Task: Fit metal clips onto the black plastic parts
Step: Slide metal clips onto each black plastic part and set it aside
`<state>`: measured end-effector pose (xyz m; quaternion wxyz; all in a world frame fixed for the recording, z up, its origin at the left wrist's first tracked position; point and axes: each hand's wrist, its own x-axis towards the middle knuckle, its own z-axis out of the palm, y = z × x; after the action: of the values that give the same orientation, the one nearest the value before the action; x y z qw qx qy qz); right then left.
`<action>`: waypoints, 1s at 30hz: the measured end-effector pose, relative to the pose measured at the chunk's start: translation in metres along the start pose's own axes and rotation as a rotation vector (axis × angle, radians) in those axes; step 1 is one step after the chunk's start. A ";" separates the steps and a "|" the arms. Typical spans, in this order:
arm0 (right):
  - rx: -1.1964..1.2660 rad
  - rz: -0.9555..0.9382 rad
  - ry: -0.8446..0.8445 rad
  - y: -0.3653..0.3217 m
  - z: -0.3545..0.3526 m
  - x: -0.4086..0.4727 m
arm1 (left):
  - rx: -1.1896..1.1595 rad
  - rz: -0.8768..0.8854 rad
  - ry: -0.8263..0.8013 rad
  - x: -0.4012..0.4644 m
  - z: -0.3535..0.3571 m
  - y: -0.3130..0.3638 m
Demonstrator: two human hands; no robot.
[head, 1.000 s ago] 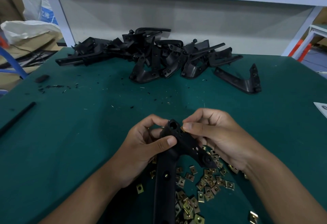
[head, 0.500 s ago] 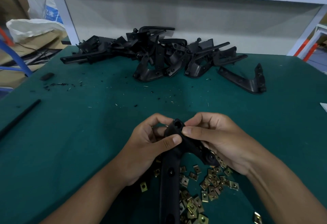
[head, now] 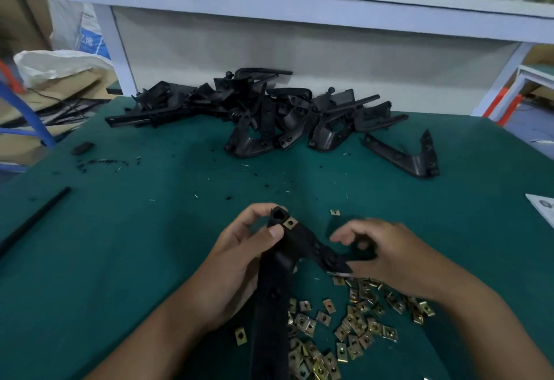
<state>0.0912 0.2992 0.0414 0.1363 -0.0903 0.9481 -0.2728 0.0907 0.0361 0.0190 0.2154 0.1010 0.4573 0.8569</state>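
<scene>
One clip seated, the next one sought

The bracket (head: 278,262) at lower centre is gripped by the left hand (head: 236,262), a clip (head: 290,223) now fitted at its top end. The right hand (head: 386,253), withdrawn and loosely curled, holds nothing above the loose clips (head: 359,313).

Two hands, left hand (head: 236,262) and right hand (head: 386,256), work at a green table (head: 120,259). One black plastic part (head: 278,274) carries one fitted clip (head: 290,223). Behind it: one pile of black parts (head: 269,115), too tangled to count. Beside it: dozens of loose clips (head: 353,319).
</scene>
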 end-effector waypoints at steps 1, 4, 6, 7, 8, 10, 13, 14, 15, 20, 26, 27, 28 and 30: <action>-0.023 -0.018 -0.001 0.002 0.002 -0.001 | -0.019 -0.003 0.026 0.000 0.000 0.001; -0.008 -0.074 0.062 0.004 0.007 0.000 | -0.020 0.023 0.051 0.002 -0.003 0.004; -0.013 -0.101 0.093 0.005 0.009 0.002 | -0.029 0.019 0.067 0.005 -0.003 0.005; -0.018 -0.113 0.101 0.005 0.011 0.002 | -0.043 0.008 0.084 0.007 -0.004 0.006; -0.024 -0.122 0.114 0.005 0.013 0.003 | -0.056 -0.002 0.101 0.009 -0.004 0.006; -0.012 -0.133 0.186 0.004 0.016 0.003 | -0.050 -0.013 0.114 0.009 -0.005 0.006; 0.235 -0.155 0.338 -0.003 0.019 0.003 | 0.010 -0.038 0.090 0.004 -0.004 0.006; 0.373 -0.160 0.346 -0.006 0.021 0.004 | 0.005 -0.042 0.082 0.002 -0.004 0.005; 0.510 -0.160 0.326 -0.011 0.022 0.004 | -0.021 -0.045 0.077 0.002 -0.004 0.005; 1.125 -0.121 0.086 -0.028 0.030 0.004 | -0.075 -0.083 0.081 0.006 -0.006 0.003; 1.231 -0.137 0.056 -0.031 0.028 0.003 | -0.032 -0.075 0.031 0.007 -0.014 0.003; 1.233 -0.131 0.063 -0.031 0.029 0.003 | 0.010 -0.065 0.023 0.005 -0.015 0.003; 1.238 -0.130 0.065 -0.031 0.029 0.003 | 0.055 -0.062 0.014 0.003 -0.014 0.002; 1.241 -0.133 0.052 -0.032 0.029 0.003 | 0.095 -0.084 0.019 0.001 -0.011 0.002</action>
<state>0.1009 0.2574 0.0342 0.1229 -0.0463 0.6083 -0.7828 0.0849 0.0277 0.0144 0.2419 0.0835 0.5034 0.8253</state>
